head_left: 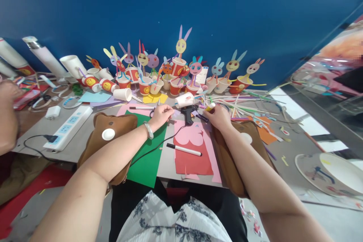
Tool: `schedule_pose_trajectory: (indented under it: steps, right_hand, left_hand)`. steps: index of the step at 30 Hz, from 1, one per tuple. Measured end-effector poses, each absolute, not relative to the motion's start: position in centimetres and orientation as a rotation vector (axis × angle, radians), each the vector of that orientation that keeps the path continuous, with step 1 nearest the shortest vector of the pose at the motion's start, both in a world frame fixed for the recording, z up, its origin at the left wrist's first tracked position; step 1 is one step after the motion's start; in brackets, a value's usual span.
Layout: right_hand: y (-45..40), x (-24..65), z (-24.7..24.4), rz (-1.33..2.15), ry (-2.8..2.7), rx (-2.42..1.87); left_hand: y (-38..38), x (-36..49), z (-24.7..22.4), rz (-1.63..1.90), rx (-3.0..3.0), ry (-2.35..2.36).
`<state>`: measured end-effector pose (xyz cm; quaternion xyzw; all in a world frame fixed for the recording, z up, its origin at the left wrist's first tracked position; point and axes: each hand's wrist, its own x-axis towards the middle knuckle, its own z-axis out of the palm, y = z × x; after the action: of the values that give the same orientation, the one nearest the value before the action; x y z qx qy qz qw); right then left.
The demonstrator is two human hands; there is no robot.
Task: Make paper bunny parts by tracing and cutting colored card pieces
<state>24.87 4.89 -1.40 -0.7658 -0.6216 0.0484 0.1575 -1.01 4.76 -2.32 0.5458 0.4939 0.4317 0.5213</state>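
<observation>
My left hand (161, 116) is closed in a pinch above the table, over the upper edge of a green sheet (149, 159). Whatever its fingertips hold is too small to make out. Scissors (159, 102) lie just behind that hand, partly hidden by it. In my right hand (220, 116) is a small yellow-and-white tube (210, 107), its white end pointing up and left. Between the hands lies a black hot glue gun (187, 114) with its cord running toward me. Pink and red paper (193, 162) lies below it, with a black-and-white marker (184, 149) across it.
Paper cups with rabbit-faced figures (195, 69) line the blue wall. A white power strip (68, 128) is at left, near another person's arm (8, 117). Brown cushions (99, 140) lie under both my forearms. Coloured strips (241, 104) and orange scraps (263, 128) are scattered at right.
</observation>
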Motion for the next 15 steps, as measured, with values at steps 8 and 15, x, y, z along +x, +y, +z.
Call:
schedule_pose_trajectory:
  steps: [8, 15]
  right_hand:
    - [4.6, 24.5, -0.6, 0.106, -1.836, -2.306]
    - [4.8, 25.5, -2.0, 0.12, -1.802, -2.226]
  left_hand:
    - [4.3, -1.1, -2.0, 1.041, 1.278, 1.121]
    - [3.6, -1.2, -0.8, 1.025, 1.283, 1.065]
